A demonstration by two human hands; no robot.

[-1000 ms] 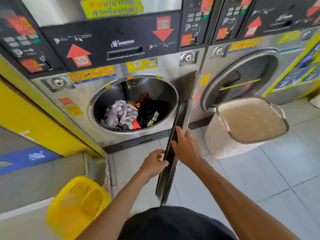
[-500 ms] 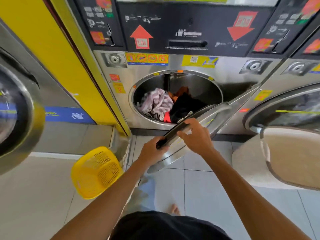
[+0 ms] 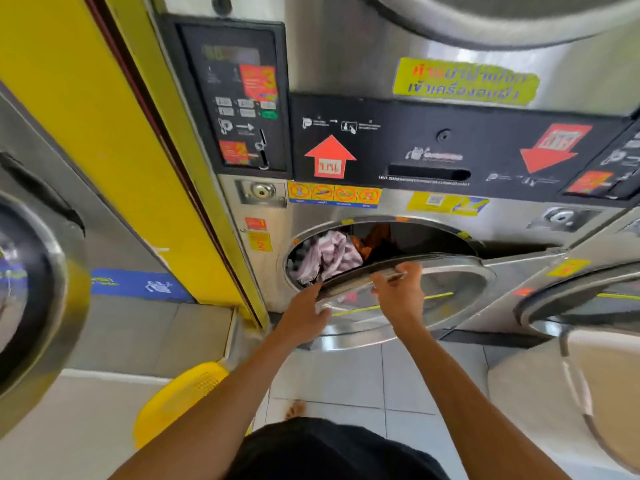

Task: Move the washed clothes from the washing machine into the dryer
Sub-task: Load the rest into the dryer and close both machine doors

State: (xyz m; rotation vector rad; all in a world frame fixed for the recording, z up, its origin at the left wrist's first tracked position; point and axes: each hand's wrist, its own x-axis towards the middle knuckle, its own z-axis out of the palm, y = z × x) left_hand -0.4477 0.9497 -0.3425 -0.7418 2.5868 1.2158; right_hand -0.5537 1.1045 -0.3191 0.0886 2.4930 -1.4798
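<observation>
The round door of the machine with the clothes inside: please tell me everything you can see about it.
The door is a round steel ring with a window in its middle. It is hinged at its right side and stands partly swung across the opening, so clothes show only above its upper edge. Both hands touch that edge: the left hand lower left, the right hand at the dark handle.

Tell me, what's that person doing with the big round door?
A person has both hands on the round door of a machine. The left hand is at the door's edge and the right hand grips its rim. The door is only partly open. Clothes are piled inside the drum. A yellow basket sits on the floor.
</observation>
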